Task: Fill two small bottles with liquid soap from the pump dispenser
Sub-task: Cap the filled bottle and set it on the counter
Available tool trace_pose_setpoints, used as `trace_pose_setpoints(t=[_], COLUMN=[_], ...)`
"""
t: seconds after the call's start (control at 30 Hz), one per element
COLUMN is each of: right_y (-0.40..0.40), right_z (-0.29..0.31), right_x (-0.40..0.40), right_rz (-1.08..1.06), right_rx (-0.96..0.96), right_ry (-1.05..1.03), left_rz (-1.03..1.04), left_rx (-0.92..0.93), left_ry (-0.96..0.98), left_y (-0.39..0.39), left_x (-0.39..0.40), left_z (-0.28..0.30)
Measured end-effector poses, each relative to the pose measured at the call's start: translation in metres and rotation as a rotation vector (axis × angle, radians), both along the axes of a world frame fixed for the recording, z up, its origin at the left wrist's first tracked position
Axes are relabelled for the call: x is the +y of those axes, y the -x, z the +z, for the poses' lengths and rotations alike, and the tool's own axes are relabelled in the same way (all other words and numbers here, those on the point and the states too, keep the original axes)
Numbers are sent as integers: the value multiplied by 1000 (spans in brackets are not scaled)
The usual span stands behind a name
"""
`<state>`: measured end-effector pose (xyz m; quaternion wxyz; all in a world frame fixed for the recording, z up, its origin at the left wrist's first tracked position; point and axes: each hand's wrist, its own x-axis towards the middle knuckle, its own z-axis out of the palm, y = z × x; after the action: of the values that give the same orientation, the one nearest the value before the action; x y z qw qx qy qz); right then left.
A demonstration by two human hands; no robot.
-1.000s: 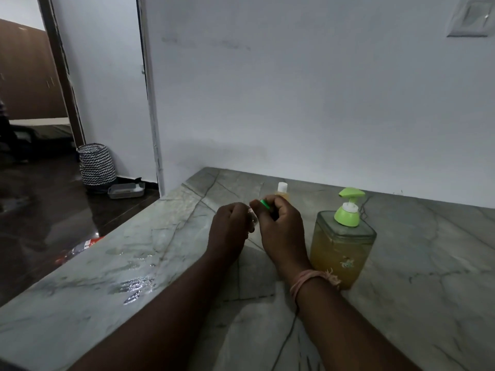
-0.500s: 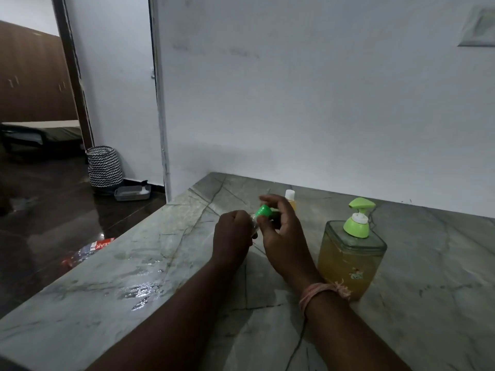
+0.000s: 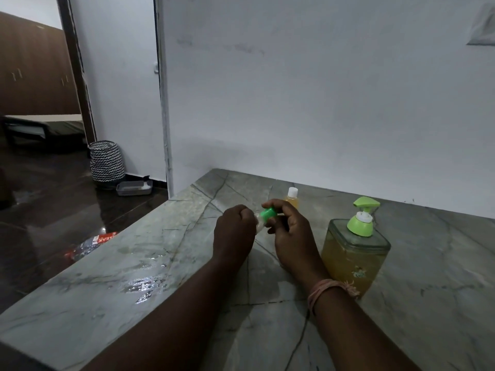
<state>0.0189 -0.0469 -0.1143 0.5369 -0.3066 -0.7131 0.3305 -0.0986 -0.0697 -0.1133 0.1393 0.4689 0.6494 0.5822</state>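
Observation:
My left hand [image 3: 234, 231] grips a small clear bottle [image 3: 259, 220], mostly hidden in the fist, held sideways above the marble counter [image 3: 160, 263]. My right hand [image 3: 290, 231] pinches the bottle's green cap [image 3: 268, 213] between thumb and fingers. Behind my right hand stands a second small bottle [image 3: 291, 198] with a white cap and yellow liquid inside. To the right sits the pump dispenser [image 3: 353, 253], a clear square jar of yellow soap with a light green pump head [image 3: 363, 214].
A white wall runs along the counter's far edge. A wet patch [image 3: 142, 285] shines on the counter at the left. Beyond the left edge the dark floor holds a patterned basket [image 3: 106, 162], a small tray [image 3: 134, 188] and a red-labelled wrapper [image 3: 92, 243].
The green cap shows more fully between my right fingers than before. Both hands stay together over the counter; the view has shifted slightly.

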Motion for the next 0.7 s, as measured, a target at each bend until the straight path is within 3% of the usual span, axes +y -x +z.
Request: trace_pose_setpoints(t=[0.1, 0.3, 0.4, 0.7], right_y=[2, 2, 1, 5], right_z=[1, -1, -4, 2], right_x=[-5, 0, 0, -2], right_rz=[34, -158, -107, -22], right_rx=[26, -25, -48, 71], right_ry=[23, 12, -55, -46], left_rz=[2, 32, 42, -9], left_rx=[-4, 49, 81, -62], left_ry=[7, 9, 16, 7], left_y=[1, -1, -2, 0], left_x=[0, 4, 4, 2], left_z=[0, -4, -5, -3])
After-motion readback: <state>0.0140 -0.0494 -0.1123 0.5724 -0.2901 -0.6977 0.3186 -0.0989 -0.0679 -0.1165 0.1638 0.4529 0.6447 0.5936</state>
